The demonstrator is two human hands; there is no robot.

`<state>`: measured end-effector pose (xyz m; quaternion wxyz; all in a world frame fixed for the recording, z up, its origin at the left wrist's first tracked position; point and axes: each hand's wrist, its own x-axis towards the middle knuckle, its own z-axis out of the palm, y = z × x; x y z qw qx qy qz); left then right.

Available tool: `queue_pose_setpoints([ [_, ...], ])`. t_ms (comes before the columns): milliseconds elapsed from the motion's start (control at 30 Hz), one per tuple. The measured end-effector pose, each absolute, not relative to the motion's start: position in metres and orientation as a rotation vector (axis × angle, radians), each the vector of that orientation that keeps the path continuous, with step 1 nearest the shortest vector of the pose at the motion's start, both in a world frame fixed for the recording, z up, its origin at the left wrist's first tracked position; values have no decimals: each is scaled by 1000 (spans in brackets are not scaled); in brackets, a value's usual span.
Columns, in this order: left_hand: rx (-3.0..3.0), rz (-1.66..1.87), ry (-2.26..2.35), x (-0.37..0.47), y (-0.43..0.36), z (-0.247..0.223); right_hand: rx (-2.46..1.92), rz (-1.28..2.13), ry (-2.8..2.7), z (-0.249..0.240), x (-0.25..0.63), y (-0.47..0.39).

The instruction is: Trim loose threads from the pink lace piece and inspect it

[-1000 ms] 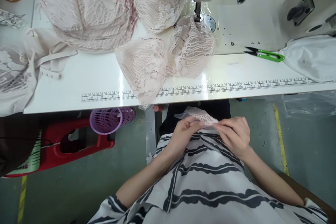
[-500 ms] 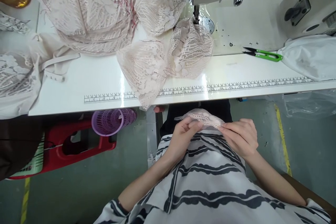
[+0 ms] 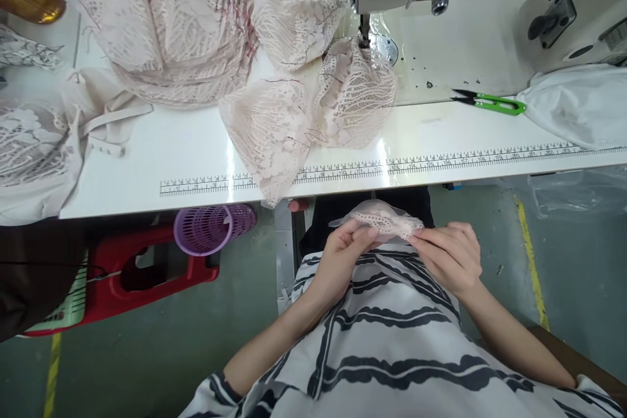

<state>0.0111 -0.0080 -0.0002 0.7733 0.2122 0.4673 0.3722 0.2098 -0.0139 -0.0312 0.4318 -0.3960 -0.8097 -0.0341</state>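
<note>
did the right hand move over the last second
Yes, slightly. The right hand has drifted rightward, out from under the table edge beyond the dark gap, with both hands pinching the lace piece. The left hand barely shifted.

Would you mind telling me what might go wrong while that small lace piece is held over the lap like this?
The lace piece is pinched only at its edges by the left hand and right hand, below the table edge, so it might slip to the floor. The lace panel overhanging that edge could slide off if brushed.
</note>
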Motion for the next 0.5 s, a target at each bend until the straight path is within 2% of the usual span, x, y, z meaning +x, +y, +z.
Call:
queue_pose_setpoints([
  [233, 610, 811, 1006, 9, -14, -8, -967, 170, -1963, -31, 208, -15],
  [400, 1405, 1274, 1318, 0, -23, -27, -1038, 610, -1845, -17, 202, -15],
  [433, 1571, 1287, 1312, -2, -22, -29, -1020, 675, -1860, -14, 201, -14],
  [500, 1761, 1096, 1145, -4, -17, -29, -970, 765, -1915, -8, 200, -13],
])
